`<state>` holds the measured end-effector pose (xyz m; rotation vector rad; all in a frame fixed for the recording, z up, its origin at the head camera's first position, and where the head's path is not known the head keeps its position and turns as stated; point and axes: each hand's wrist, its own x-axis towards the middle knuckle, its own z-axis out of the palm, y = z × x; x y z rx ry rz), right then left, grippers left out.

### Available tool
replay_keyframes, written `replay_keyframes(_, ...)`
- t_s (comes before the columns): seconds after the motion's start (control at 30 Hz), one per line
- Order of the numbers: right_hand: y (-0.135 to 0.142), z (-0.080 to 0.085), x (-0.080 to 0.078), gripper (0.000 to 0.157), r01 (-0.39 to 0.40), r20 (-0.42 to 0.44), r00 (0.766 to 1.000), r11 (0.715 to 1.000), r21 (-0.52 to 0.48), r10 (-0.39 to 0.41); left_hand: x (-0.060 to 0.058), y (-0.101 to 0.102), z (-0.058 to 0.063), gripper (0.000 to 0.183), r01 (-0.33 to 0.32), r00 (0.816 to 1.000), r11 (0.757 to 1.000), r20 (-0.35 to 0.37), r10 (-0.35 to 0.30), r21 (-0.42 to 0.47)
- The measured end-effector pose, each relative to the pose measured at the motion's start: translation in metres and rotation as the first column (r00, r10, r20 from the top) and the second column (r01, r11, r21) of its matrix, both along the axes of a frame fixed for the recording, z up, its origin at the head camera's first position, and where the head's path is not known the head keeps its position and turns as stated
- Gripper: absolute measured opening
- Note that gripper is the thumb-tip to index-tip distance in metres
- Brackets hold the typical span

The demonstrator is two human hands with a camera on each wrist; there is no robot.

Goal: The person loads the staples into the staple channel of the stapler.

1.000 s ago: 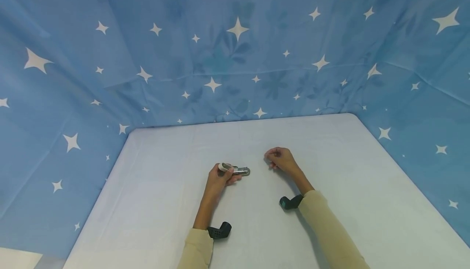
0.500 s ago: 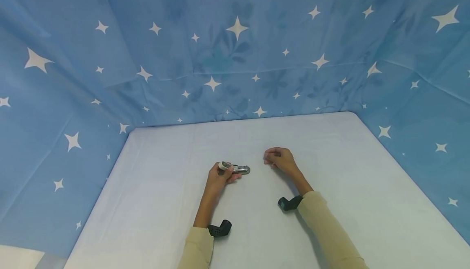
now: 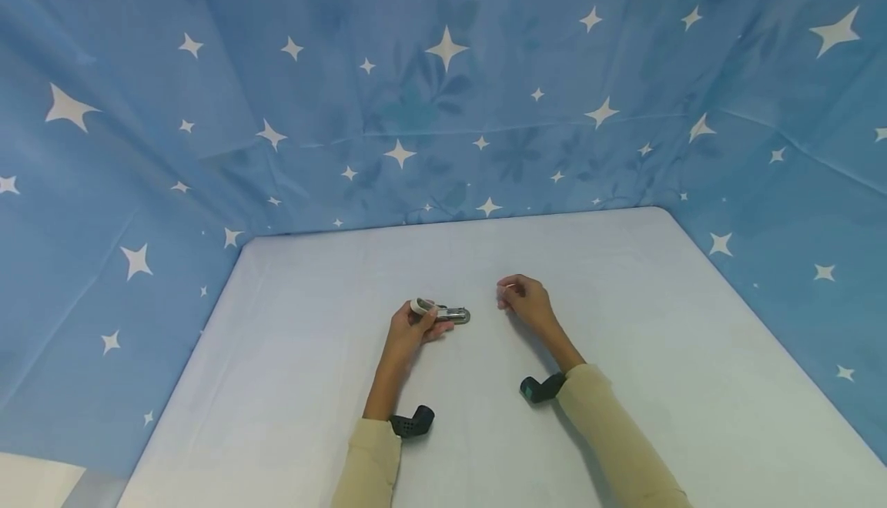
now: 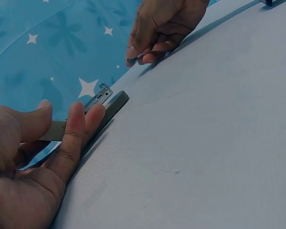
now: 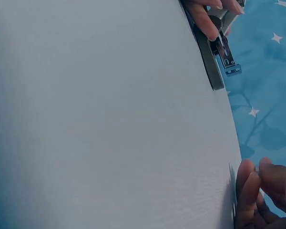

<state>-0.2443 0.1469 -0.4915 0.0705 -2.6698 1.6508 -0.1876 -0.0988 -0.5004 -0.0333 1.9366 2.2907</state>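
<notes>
A stapler [image 3: 453, 315] with its top cover swung back is held in my left hand [image 3: 410, 332], thumb and fingers around its hinge end. Its metal magazine [image 4: 101, 97] stands bare above the base [image 5: 214, 76], pointing toward the right hand. To the right of it, my right hand [image 3: 528, 302] is over the table, thumb and fingertips pinched together. Between those tips the left wrist view shows a small thin dark piece [image 4: 132, 60], mostly hidden; its kind cannot be made out. A gap separates the two hands.
A white-covered table [image 3: 291, 385] lies under both hands. Blue star-patterned cloth [image 3: 443, 108] rises along its back and sides. Dark wrist cameras [image 3: 413, 422] are strapped near both sleeves.
The whole head view has shifted slightly. My left hand keeps its grip on the stapler. The right hand's fingers have drawn in a little, still pinched.
</notes>
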Motion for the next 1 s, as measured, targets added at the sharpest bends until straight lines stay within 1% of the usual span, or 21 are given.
replay_keyframes(0.17,-0.002,0.0,0.002,0.019,0.001,-0.007,1.0,1.0,0.029,-0.001,-0.002,-0.001,-0.001,0.039,0.001,1.0,1.0,0.0,-0.001,0.0)
replay_keyframes(0.23,-0.003,0.001,0.004,0.02,0.001,-0.009,1.0,0.999,0.039,-0.001,-0.002,-0.001,-0.001,0.04,0.004,1.0,1.0,-0.011,-0.004,0.001)
replay_keyframes(0.4,-0.006,0.006,0.009,0.02,-0.004,0.002,1.0,1.0,0.031,0.004,-0.002,0.0,-0.002,0.04,0.011,1.0,1.0,-0.024,-0.011,0.005)
replay_keyframes(0.53,-0.011,0.01,0.013,0.018,-0.043,0.002,0.999,0.999,0.016,0.043,-0.001,0.0,-0.002,0.041,0.002,1.0,1.0,-0.017,-0.002,0.003)
replay_keyframes(0.63,-0.016,0.011,0.015,0.018,-0.097,-0.02,0.995,0.995,0.012,0.098,-0.001,0.0,-0.002,0.041,-0.006,1.0,1.0,-0.014,0.006,0.002)
replay_keyframes(0.8,-0.025,0.012,0.017,0.017,-0.193,-0.09,0.976,0.98,0.054,0.197,-0.002,0.0,-0.002,0.042,-0.001,1.0,1.0,-0.013,0.001,0.021)
replay_keyframes(0.87,-0.028,0.012,0.017,0.016,-0.211,-0.116,0.968,0.973,0.092,0.221,-0.002,0.0,-0.003,0.043,0.002,1.0,1.0,-0.013,-0.002,0.025)
replay_keyframes(1.0,-0.035,0.012,0.019,0.015,-0.229,-0.133,0.96,0.966,0.123,0.245,-0.002,0.0,-0.003,0.043,0.003,1.0,1.0,-0.016,-0.002,0.019)
